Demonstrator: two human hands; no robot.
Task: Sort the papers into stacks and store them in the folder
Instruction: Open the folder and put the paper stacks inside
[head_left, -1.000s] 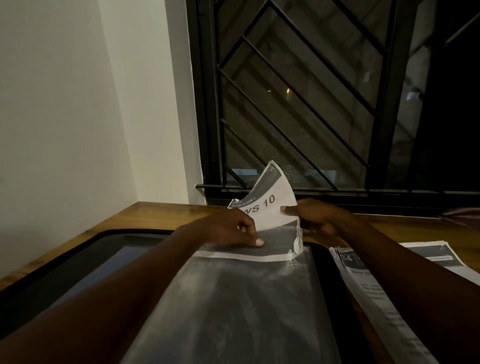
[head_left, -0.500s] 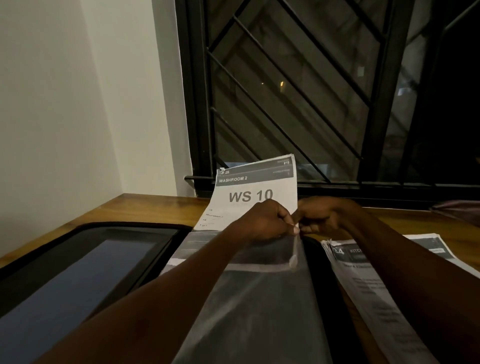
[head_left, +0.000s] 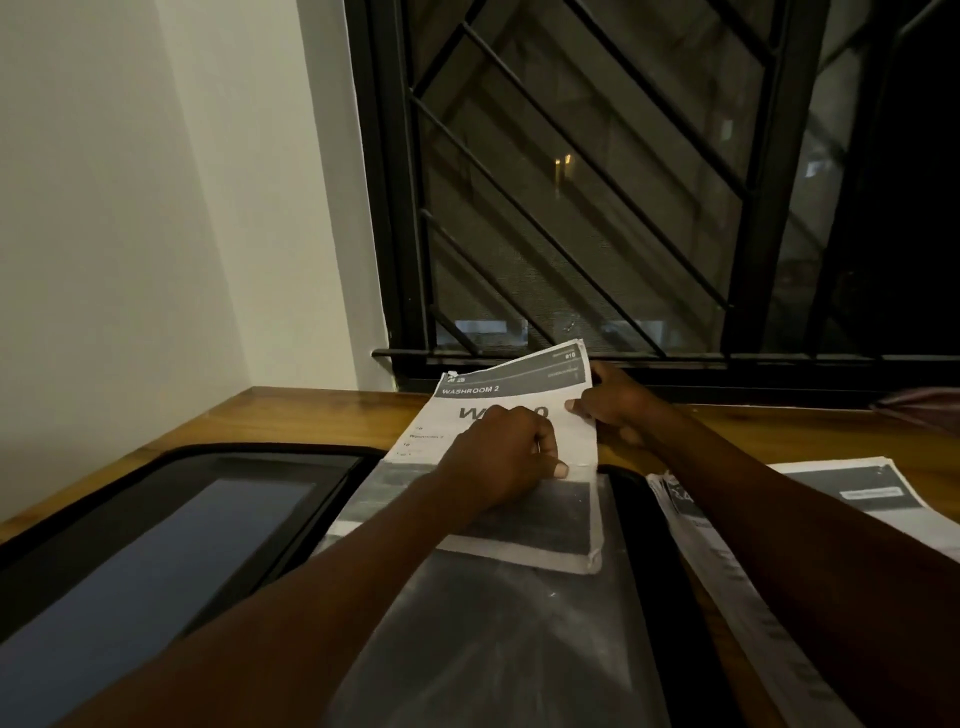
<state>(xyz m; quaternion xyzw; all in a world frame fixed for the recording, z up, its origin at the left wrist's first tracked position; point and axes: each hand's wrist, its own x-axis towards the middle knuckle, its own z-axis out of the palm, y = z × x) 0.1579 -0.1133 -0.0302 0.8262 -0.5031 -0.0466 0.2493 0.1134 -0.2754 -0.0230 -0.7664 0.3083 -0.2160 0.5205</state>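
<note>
A black folder (head_left: 171, 525) lies open on the wooden table, with a clear plastic sleeve (head_left: 498, 639) in its middle. A white paper headed "WASHROOM 2" (head_left: 498, 387) sticks partway out of the sleeve's far opening; its lower part shows through the plastic. My left hand (head_left: 501, 460) pinches the sleeve's top edge over the paper. My right hand (head_left: 615, 405) pinches the paper's right edge near its top. A stack of printed papers (head_left: 852, 493) lies to the right of the folder, partly under my right forearm.
The wooden table (head_left: 291, 415) meets a white wall on the left and a black barred window (head_left: 571, 208) at the back. The folder's left flap has a dark blue panel (head_left: 156, 571). A pinkish object (head_left: 924, 405) lies at the far right edge.
The paper has slid deeper into the sleeve. My left hand moved down to the sleeve's opening, and my right hand moved up along the paper's right edge.
</note>
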